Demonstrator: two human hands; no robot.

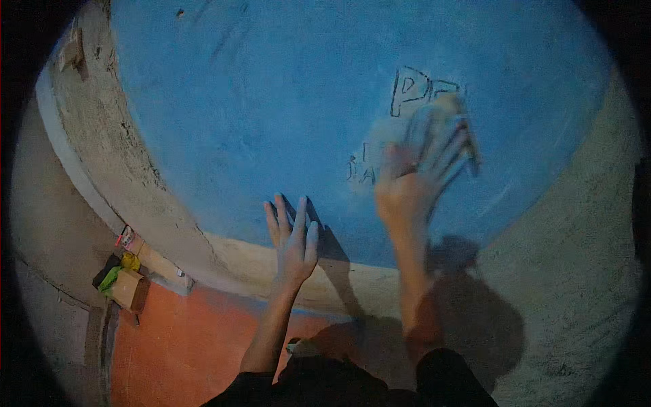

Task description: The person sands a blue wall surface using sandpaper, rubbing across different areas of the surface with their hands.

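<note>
A blue painted surface point(264, 122), probably a wall, fills the upper view. My left hand point(295, 244) lies over its lower edge with the fingers apart and nothing in it. Farther right, my right hand point(422, 163) reaches up over dark outlined lettering point(409, 91) on a paler patch. Its fingers are blurred by motion and look spread; whether something small is under them cannot be told. Smaller dark marks point(363, 170) show just left of that hand. Shadows of both hands fall on the blue paint.
A cardboard box point(128, 290) with green and yellow items point(130, 261) beside it is at the lower left, by a ledge point(157, 267) with small things on it. An orange surface point(168, 351) lies below. Rough grey plaster point(569, 285) borders the blue at right.
</note>
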